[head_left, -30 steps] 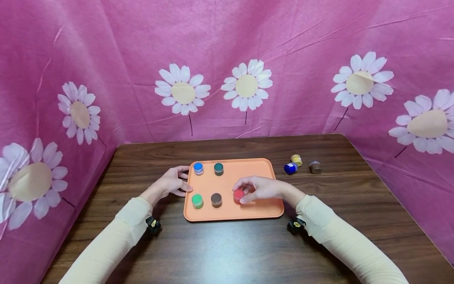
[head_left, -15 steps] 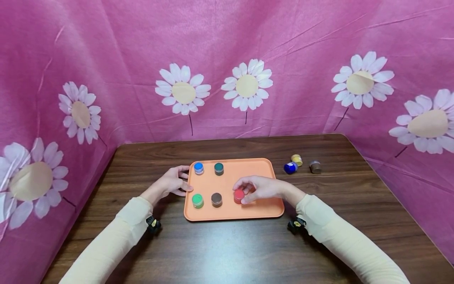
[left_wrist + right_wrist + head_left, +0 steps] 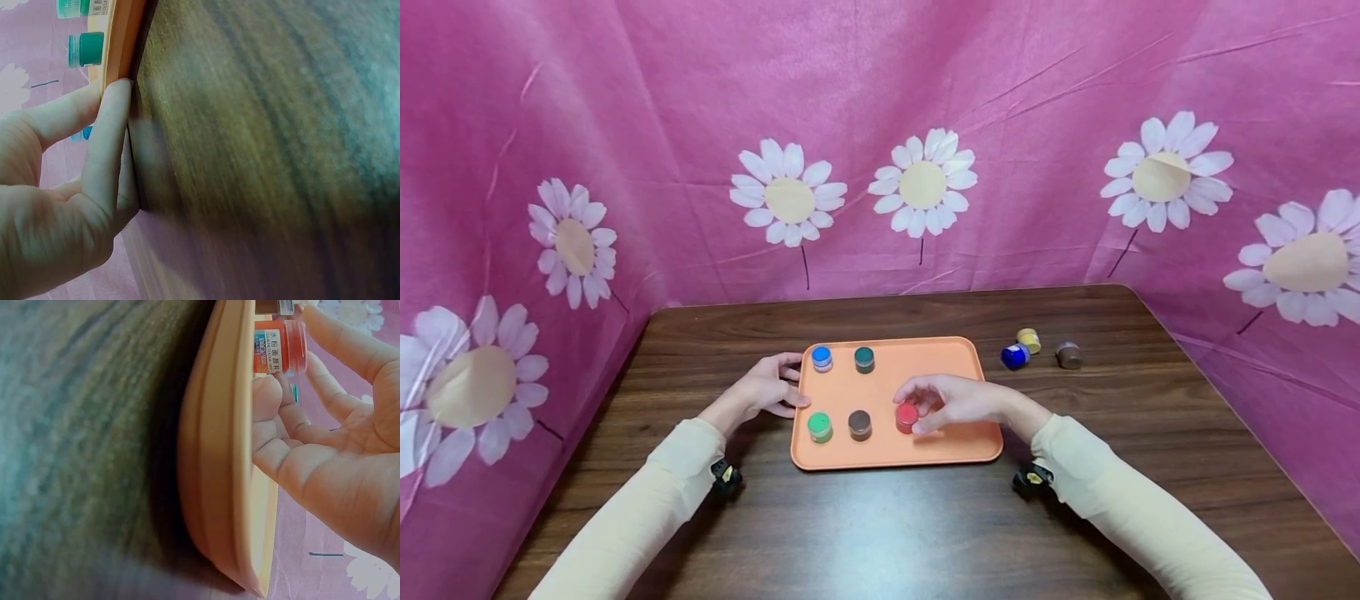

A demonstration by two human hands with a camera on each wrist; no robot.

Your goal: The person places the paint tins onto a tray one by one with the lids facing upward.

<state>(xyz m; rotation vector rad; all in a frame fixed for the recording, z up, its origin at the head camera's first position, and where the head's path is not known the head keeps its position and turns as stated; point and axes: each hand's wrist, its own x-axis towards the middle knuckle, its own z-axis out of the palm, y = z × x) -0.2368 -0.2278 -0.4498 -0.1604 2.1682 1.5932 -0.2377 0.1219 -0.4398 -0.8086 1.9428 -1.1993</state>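
Observation:
An orange tray [image 3: 947, 358] lies on the wooden table. My left hand [image 3: 762, 387] holds its left edge, the thumb reaching over the rim; the left wrist view shows fingers [image 3: 107, 144] on either side of the tray wall. My right hand [image 3: 951, 398] is curled round a red paint jar [image 3: 907, 417] standing upright in the tray's right half, thumb at its near right side. The jar's label and clear lid show in the right wrist view. Left of it stand a brown paint jar [image 3: 860, 425] and a light green paint jar [image 3: 820, 427].
Along the tray's far side stand a blue paint jar [image 3: 822, 359] and a dark green paint jar [image 3: 864, 360]. On the table [image 3: 880, 533] right of the tray lie a dark blue jar [image 3: 1016, 357], a yellow jar [image 3: 1028, 340] and a brownish jar [image 3: 1068, 355]. Pink flowered cloth [image 3: 850, 83] surrounds the table.
The right thumb has eased very slightly away from the red paint jar's lid. Both hands otherwise keep their places, and the jars stand as before; the head view has shifted a little.

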